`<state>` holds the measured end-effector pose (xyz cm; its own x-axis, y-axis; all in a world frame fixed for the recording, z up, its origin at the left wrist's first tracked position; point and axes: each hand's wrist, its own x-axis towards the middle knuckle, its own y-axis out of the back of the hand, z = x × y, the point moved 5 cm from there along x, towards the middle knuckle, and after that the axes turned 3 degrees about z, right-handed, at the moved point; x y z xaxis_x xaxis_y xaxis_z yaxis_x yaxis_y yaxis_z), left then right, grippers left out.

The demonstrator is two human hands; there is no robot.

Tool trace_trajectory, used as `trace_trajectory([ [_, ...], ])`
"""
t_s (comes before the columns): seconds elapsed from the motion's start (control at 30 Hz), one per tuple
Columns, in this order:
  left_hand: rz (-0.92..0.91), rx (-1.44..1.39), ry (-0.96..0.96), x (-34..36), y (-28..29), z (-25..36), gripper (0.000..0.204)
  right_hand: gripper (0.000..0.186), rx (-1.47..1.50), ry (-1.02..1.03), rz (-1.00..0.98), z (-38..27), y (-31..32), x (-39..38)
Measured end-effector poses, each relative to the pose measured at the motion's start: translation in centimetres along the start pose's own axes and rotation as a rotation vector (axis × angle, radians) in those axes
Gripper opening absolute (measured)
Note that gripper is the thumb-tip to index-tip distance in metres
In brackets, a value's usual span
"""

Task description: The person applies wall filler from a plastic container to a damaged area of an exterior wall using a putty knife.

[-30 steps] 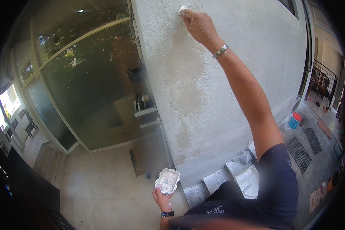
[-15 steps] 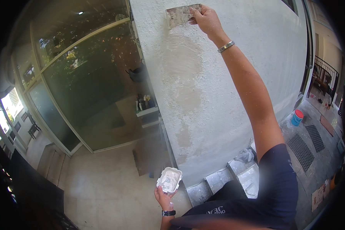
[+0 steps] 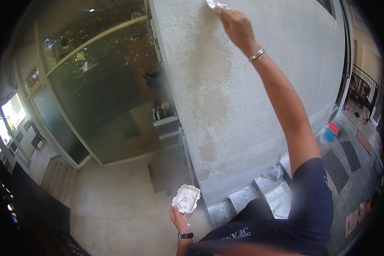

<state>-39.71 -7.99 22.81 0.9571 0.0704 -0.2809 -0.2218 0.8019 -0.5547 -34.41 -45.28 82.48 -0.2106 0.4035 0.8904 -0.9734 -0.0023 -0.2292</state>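
Note:
High on the white wall [image 3: 281, 72], my right hand [image 3: 240, 32] grips a scraper [image 3: 216, 5] whose blade is smeared with white. The blade is tilted and lies at or very near the wall; its far part runs up to the picture's top edge. Below it stretches a greyish-beige patch [image 3: 210, 100] with rough, flaky edges. Down low, my left hand [image 3: 180, 219] holds a small white plastic tub [image 3: 175, 203] from beneath. White paste [image 3: 187, 199] lies inside the tub, spread unevenly.
Whitish-dusted ledges [image 3: 242, 199] run along the wall's foot, with a crumpled plastic bag [image 3: 274, 172] on them. A large glass panel [image 3: 102, 98] stands at left. At right are a blue bucket with red lid [image 3: 331, 132] and dark mats [image 3: 336, 170] on the floor.
The scraper has turned from showing its broad face to a narrow, tilted view, and my right hand has shifted slightly right and down. My left hand and the tub stay nearly in place.

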Motion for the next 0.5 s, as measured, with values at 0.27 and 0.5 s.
trace_trajectory([
  [0.27,-0.034,-0.009,0.002,0.0,-0.2,-0.6,0.041,0.026,0.257,0.178,-0.194,-14.8,-1.2,-6.5],
  [0.5,-0.077,-0.038,-0.006,-0.2,0.3,-1.0,0.043,0.020,-0.047,-0.386,0.142,-0.8,6.5,-0.4],
])
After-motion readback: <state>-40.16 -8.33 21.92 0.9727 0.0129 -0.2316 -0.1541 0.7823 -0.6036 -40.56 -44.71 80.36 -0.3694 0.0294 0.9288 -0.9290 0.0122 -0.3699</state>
